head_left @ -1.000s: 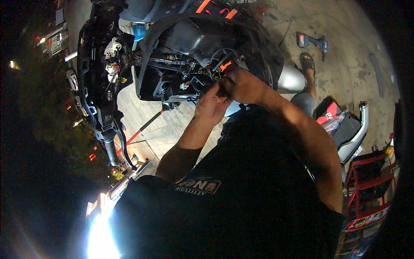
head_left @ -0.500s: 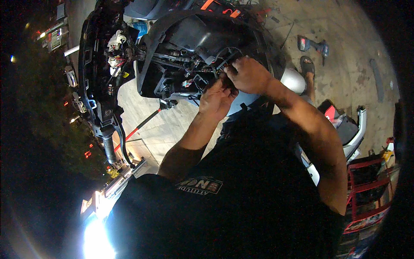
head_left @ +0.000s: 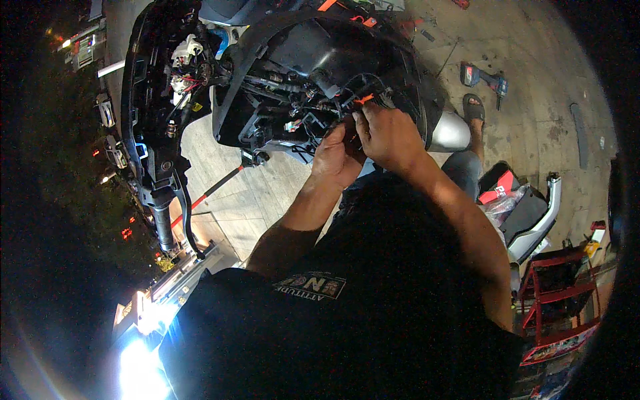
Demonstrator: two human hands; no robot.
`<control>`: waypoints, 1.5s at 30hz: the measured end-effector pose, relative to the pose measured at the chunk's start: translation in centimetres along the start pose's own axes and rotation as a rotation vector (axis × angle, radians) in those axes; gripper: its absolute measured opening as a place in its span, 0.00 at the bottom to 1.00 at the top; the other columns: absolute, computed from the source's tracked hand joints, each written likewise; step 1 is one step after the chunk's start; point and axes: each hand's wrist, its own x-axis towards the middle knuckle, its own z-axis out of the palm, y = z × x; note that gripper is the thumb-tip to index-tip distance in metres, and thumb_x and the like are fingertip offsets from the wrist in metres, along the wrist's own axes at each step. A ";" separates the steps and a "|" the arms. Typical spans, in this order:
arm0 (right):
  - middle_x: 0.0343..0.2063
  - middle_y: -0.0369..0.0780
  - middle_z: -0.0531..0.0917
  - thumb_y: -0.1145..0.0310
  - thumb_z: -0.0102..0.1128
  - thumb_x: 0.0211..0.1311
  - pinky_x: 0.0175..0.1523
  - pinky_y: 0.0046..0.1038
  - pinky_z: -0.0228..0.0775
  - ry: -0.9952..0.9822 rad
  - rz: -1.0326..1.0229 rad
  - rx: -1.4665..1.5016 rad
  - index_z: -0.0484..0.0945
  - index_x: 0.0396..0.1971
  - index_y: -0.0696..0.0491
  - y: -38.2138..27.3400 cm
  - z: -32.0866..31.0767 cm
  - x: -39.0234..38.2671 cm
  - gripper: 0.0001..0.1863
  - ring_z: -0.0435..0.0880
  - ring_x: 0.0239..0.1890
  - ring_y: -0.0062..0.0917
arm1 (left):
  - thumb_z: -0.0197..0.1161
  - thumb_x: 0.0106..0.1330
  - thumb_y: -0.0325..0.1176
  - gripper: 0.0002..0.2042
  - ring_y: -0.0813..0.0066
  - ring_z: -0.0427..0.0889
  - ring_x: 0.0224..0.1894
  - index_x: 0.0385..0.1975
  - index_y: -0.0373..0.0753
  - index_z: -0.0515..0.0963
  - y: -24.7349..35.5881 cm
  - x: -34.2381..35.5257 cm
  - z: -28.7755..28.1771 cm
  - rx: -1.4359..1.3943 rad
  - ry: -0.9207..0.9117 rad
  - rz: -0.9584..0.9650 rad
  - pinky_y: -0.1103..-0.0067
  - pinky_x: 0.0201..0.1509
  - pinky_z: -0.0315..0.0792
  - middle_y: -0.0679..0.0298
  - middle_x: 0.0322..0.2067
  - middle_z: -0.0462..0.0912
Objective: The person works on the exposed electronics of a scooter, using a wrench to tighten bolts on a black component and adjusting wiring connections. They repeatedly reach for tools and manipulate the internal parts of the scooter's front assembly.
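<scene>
My left hand (head_left: 333, 160) and my right hand (head_left: 391, 137) meet at the wiring inside the black plastic front body (head_left: 300, 47) of a partly dismantled vehicle. Both have curled, closed fingers; what they hold is hidden between them. An orange piece (head_left: 365, 99) sits just above my right fingertips among black cables. A small white connector (head_left: 291, 125) lies left of my hands. Further left stands the exposed handlebar assembly (head_left: 157, 167), with white connectors and wires (head_left: 185, 73).
At right are a cordless drill (head_left: 490, 81), a sandalled foot (head_left: 475, 110), a loose silver-and-black panel (head_left: 540, 220) and a red metal rack (head_left: 553, 293). A red-and-black bar (head_left: 207, 193) runs below the front body. A bright light (head_left: 143, 367) glares at lower left.
Since half a second ago my right hand has moved slightly down, uncovering more of the orange piece. Both hands remain close together at the wiring. The whole view has shifted a little.
</scene>
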 end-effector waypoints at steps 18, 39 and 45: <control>0.33 0.47 0.82 0.77 0.44 0.60 0.41 0.31 0.72 0.470 -0.007 0.288 0.72 0.40 0.56 0.4 3.1 -1.8 0.10 0.82 0.38 0.38 | 0.65 0.54 0.34 0.20 0.50 0.79 0.42 0.44 0.28 0.75 10.8 -2.0 0.2 1.741 0.135 1.186 0.66 0.47 0.73 0.46 0.40 0.79; 0.27 0.42 0.81 0.74 0.43 0.62 0.37 0.27 0.72 1.080 -0.140 0.422 0.75 0.33 0.58 0.0 6.5 1.3 0.09 0.80 0.30 0.27 | 0.60 0.58 0.48 0.24 0.50 0.81 0.41 0.48 0.38 0.74 11.0 -0.8 -0.4 2.014 0.150 1.223 0.62 0.46 0.73 0.52 0.38 0.83; 0.23 0.37 0.78 0.72 0.49 0.57 0.31 0.24 0.69 0.980 -0.157 1.163 0.76 0.28 0.58 -0.7 7.3 1.4 0.07 0.76 0.25 0.22 | 0.60 0.57 0.50 0.23 0.49 0.82 0.38 0.44 0.37 0.77 10.9 -0.7 -0.9 2.032 0.210 1.191 0.62 0.43 0.74 0.48 0.34 0.83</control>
